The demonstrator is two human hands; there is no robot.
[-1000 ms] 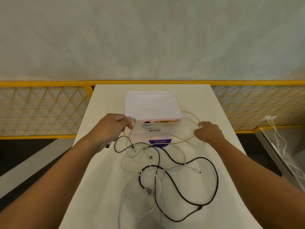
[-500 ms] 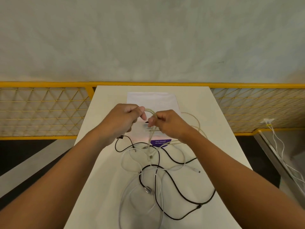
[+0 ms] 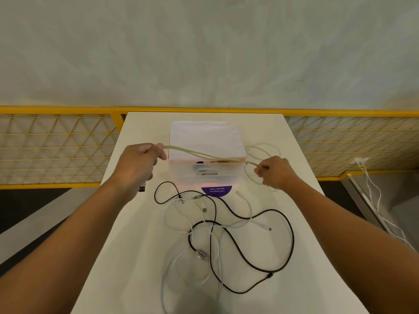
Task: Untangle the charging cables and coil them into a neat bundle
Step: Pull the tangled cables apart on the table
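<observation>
A pale beige cable (image 3: 205, 154) stretches doubled between my two hands, above the table. My left hand (image 3: 138, 160) pinches its folded end at the left. My right hand (image 3: 275, 172) grips the strands at the right, where the rest of the cable hangs in loose loops (image 3: 263, 152) on the table. Nearer to me a black cable (image 3: 281, 225) and a white cable (image 3: 172, 257) lie tangled across each other on the white table (image 3: 127, 245). A black USB plug (image 3: 142, 189) shows under my left wrist.
A translucent plastic box (image 3: 204, 175) with a white sheet (image 3: 205, 138) on top stands at the table's far middle, a purple sticker (image 3: 216, 191) in front of it. A yellow mesh railing (image 3: 56, 146) runs behind. White wires (image 3: 371, 193) hang off to the right.
My hands were together over the box half a second ago. They have moved apart, drawing the beige cable into a doubled length between them.
</observation>
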